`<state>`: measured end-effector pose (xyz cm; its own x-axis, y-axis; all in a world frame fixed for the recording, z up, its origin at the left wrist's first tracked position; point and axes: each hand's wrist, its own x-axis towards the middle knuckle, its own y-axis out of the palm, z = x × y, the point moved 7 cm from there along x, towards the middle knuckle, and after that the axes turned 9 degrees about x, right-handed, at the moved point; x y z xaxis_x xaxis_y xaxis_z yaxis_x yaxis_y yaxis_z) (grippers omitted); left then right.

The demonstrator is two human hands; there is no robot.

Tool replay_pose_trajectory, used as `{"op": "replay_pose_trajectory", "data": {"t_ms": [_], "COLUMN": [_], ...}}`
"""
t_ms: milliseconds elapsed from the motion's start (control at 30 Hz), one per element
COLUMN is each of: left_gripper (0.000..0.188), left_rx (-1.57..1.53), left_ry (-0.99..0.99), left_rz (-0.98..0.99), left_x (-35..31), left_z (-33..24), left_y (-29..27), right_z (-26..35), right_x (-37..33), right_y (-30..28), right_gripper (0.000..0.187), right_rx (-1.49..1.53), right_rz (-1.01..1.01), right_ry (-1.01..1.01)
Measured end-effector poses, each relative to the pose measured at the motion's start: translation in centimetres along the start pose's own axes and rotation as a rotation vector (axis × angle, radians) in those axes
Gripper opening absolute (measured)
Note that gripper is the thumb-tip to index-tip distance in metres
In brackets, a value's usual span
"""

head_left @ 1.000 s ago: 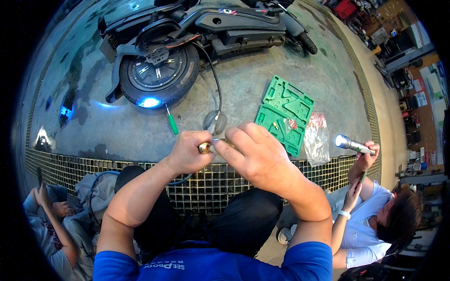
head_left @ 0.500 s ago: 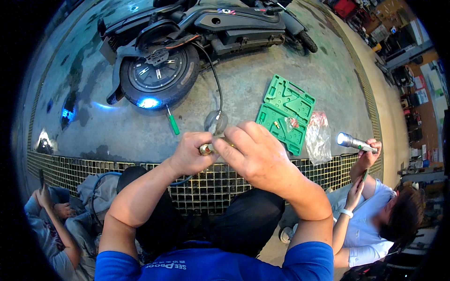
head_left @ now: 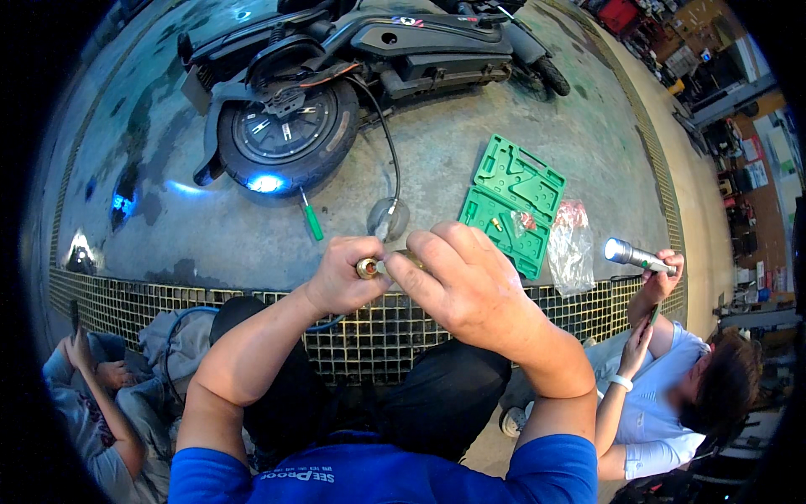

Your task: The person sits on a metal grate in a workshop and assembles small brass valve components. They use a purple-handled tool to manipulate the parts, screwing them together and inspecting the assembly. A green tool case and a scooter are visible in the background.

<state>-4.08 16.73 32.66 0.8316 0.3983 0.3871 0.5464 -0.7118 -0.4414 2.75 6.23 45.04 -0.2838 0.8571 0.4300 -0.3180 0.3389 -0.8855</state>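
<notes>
A short brass fitting [head_left: 367,268] with a round opening pokes out from between my two hands. My left hand [head_left: 346,273] is closed around it, thumb and fingers pressed together. Against its right side, my right hand [head_left: 462,277] is closed in a pinch, the thumb near the fitting; what the curled fingers hold is mostly hidden. Just beyond my hands, a round grey disc-shaped part [head_left: 388,220] lies on the floor at the lower end of a black hose [head_left: 391,143]. That hose runs up towards the scooter.
A black scooter [head_left: 420,50] lies on its side, rear wheel [head_left: 290,139] towards me. A green-handled screwdriver [head_left: 312,222] touches or nearly touches its tyre. An open green tool case [head_left: 514,202] and plastic bag [head_left: 571,248] lie right. One person holds a lit flashlight [head_left: 638,255]; another sits left.
The fitting has turned slightly, so more of its opening shows. My right hand has shifted a little; my left hand stays in nearly the same place.
</notes>
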Motion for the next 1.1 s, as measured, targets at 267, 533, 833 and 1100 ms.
{"op": "replay_pose_trajectory", "data": {"t_ms": [267, 533, 833, 1100], "left_gripper": [0.017, 0.017, 0.014, 0.013], "left_rx": [0.006, 0.09, 0.058, 0.168], "left_ry": [-0.034, 0.035, -0.144, -0.176], "left_rz": [0.015, -0.006, -0.133, -0.26], "left_x": [0.0, 0.0, 0.1, -0.3], "left_z": [-0.2, -0.2, 0.3, 0.5], "left_y": [0.7, 1.5, -0.3, -1.3], "right_z": [0.4, 0.4, -1.3, -1.2], "right_x": [0.4, 0.7, -0.7, -1.0], "right_y": [0.5, 0.6, 1.2, 1.2], "right_gripper": [0.026, 0.024, 0.035, 0.041], "right_rx": [-0.074, -0.051, 0.015, 0.05], "right_rz": [0.008, 0.156, -0.112, -0.171], "right_ry": [-0.081, -0.049, 0.079, 0.092]}}
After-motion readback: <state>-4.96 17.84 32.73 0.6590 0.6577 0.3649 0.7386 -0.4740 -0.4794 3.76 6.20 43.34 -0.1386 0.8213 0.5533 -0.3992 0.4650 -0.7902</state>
